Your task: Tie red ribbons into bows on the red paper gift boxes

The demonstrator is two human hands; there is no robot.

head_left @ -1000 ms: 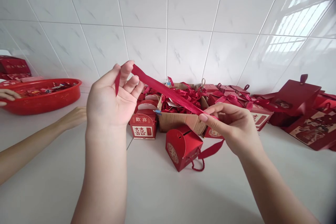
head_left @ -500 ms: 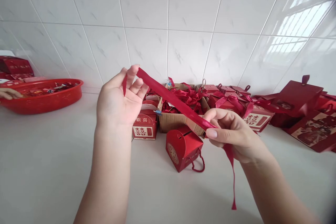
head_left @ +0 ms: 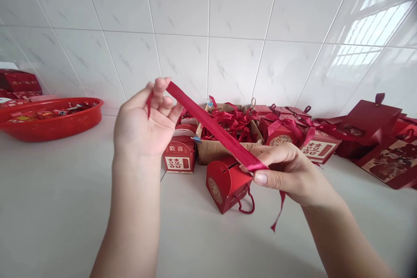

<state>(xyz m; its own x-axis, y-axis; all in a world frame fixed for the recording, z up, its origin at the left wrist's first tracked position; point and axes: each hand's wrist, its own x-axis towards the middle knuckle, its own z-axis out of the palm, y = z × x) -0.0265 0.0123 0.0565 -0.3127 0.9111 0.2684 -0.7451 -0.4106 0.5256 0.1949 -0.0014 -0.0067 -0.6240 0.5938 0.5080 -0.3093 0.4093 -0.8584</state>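
Observation:
A dark red satin ribbon [head_left: 211,124] stretches slantwise between my two hands, higher at the left. My left hand [head_left: 146,117], palm towards me, pinches its upper end between thumb and fingers, and a short tail hangs by the thumb. Lower down, my right hand [head_left: 283,171] grips the ribbon between thumb and fingers; its loose end dangles beneath. Behind and below the ribbon, a small red gift box [head_left: 224,184] with a rope handle stands on the white counter [head_left: 195,243]. My right fingers partly cover its upper right corner.
An open cardboard box [head_left: 208,153] full of red ribbons stands near the tiled wall. Red boxes with white labels [head_left: 178,163] flank it. At far left is a red basin [head_left: 65,124] of wrapped items; at right, larger red boxes [head_left: 368,121] are piled.
My left hand has shifted slightly left, and my right hand's fingers have straightened along the ribbon. The hanging tail sits higher. Another person's hand at the basin has left the view.

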